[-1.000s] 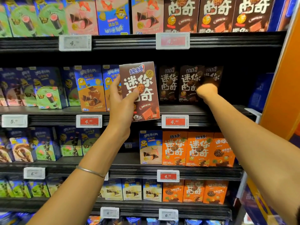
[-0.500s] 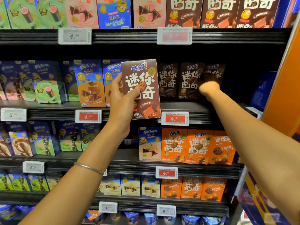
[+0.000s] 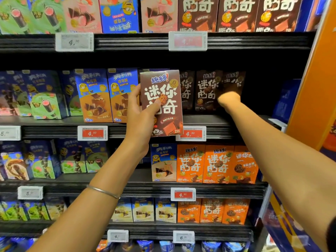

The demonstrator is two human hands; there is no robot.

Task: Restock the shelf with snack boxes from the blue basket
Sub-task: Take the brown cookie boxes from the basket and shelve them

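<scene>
The left hand point(image 3: 140, 122) grips a tall brown cardboard cookie box point(image 3: 163, 99) upright, thumb across its front, likely held ready. To its right, the right hand point(image 3: 228, 100) reaches among matching dark brown boxes point(image 3: 207, 91) deep on the black metal shelf point(image 3: 218, 120) (fingers hidden, so its grip cannot be told), probably clearing room.

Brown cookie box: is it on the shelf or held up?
Held up. The left hand grips the brown cookie box nearly upright; its bottom overlaps the shelf edge.
</scene>
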